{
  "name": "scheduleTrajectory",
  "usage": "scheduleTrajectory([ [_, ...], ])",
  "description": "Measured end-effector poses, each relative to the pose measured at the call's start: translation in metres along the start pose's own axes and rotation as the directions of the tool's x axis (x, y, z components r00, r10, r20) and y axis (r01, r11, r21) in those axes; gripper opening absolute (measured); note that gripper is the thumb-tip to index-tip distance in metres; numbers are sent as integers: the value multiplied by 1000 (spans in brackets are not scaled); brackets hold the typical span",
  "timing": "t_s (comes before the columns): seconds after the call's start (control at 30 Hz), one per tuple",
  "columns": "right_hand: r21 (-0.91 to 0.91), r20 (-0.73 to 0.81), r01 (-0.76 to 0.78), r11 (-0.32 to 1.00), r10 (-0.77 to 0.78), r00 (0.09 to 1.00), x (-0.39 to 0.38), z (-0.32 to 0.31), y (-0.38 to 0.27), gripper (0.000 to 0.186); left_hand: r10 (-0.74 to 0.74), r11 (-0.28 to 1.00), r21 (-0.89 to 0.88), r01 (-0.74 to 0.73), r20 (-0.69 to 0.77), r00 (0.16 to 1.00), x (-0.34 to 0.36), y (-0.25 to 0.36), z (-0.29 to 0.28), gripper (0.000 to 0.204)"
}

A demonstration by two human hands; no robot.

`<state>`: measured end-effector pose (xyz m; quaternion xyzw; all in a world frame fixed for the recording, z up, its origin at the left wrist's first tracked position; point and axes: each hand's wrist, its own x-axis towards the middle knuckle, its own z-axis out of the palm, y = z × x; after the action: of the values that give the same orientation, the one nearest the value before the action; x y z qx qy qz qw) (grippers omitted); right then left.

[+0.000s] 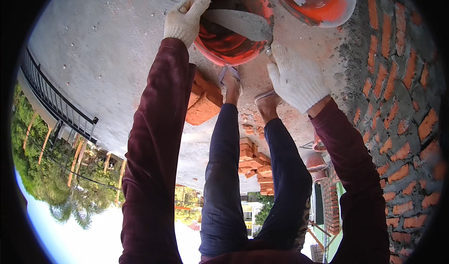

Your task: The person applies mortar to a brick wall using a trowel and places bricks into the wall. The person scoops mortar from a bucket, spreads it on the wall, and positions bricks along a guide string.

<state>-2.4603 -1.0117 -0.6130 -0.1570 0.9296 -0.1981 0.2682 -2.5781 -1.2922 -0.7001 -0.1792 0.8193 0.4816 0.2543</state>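
A red, mortar-stained bucket [267, 12] stands on the concrete ground at the top of the view. My left hand [183, 24], in a white knit glove, is closed at its left rim, where a thin wire handle passes. In my gloved right hand [297, 77], beside the bucket's lower right rim, is a trowel [236, 22]. Its grey blade lies across the bucket's mouth, and its grip is mostly hidden by the glove. Inside the bucket are dark wet patches, partly covered by the blade.
Another red basin [318, 2] with mortar residue lies at upper right. A rough brick wall [397, 105] runs along the right side. Stacked bricks [204, 100] sit near my sandalled feet [231, 84], with more bricks [252, 158] behind. A black railing [56, 98] borders the left edge.
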Motion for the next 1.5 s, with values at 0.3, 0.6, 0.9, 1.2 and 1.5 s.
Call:
scheduleTrajectory([
  [0.3, -461, 84, -24, 887, 71, 994, 129, -31, 23, 39, -19, 997, -71, 22, 39, 999, 26, 6, 4, 46],
  [0.6, -536, 413, 101, 838, 156, 897, 102, 57, 26, 25, 115, 980, 159, -122, 57, 992, 7, 11, 10, 40],
  [0.9, -541, 99, 97, 835, -51, 994, 73, -8, 20, 17, 29, 999, -33, -27, 71, 997, 12, 20, 9, 41],
  [1.2, -360, 366, -298, 884, 428, 827, 101, 53, -6, 24, 0, 999, 46, -2, 51, 999, 15, 15, 15, 45],
  [1.5, -634, 238, 153, 758, 4, 971, 129, 25, 0, 19, 66, 975, -220, -39, 116, 991, 28, -13, -6, 34],
])
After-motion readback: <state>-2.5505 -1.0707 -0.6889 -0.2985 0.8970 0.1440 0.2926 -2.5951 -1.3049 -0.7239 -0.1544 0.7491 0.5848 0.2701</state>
